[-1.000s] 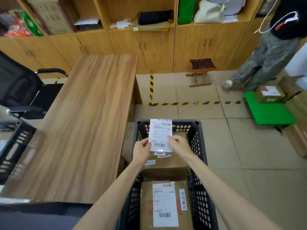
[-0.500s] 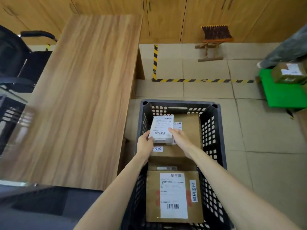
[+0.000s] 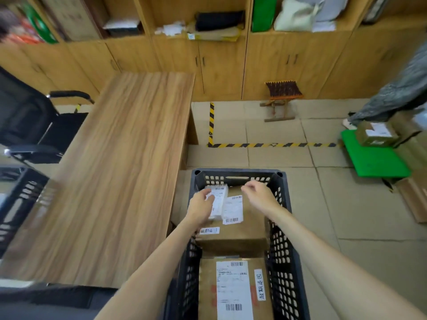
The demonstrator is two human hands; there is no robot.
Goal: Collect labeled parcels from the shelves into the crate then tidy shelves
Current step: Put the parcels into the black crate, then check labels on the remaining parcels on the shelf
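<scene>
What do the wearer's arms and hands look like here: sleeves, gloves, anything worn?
Both forearms are bare to the frame edge, no sleeves in view. Left hand and right hand are gloveless; no watch, ring or wristband visible, though motion blur softens the fingers.

Wood desk, cabinets, tiled floor, hazard tape.

Even, fairly bright indoor light filled the room, casting only soft shadows and no glare. Motion blur smeared the shelves and hands, and wide-angle distortion bowed the edges.
</scene>
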